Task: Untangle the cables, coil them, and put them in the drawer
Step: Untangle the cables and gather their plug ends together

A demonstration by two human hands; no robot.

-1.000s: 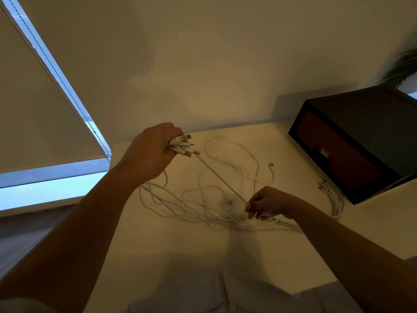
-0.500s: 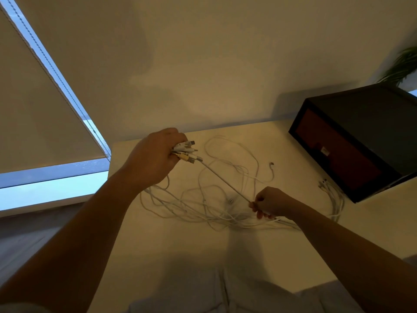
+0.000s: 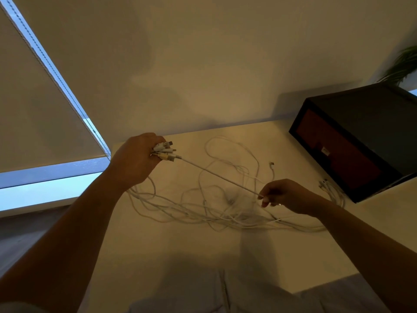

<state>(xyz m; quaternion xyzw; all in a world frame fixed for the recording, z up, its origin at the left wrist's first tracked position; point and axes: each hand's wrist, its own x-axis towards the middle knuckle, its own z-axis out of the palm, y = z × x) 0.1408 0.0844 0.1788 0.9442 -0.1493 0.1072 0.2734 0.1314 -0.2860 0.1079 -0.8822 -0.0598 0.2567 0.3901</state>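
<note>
A tangle of white cables (image 3: 216,208) sprawls across the pale table (image 3: 180,249). My left hand (image 3: 137,159), raised at the back left of the table, grips a bunch of cable plugs (image 3: 165,151) that stick out past its fingers. One cable (image 3: 216,175) runs taut from those plugs down to my right hand (image 3: 286,195), which pinches it just above the tangle. A loose plug end (image 3: 272,164) lies beyond the tangle. The dark drawer box (image 3: 361,138) with a reddish front stands at the right, its drawer closed.
Another bundle of white cable ends (image 3: 331,190) lies against the drawer box's front corner. A wall runs along the table's far edge, and a window with a roller blind (image 3: 40,123) is at the left. A plant (image 3: 404,64) shows behind the box.
My right hand has slid right along the taut cable, away from my left hand, so the stretched length is longer. My left hand drifted slightly down with the plugs.
</note>
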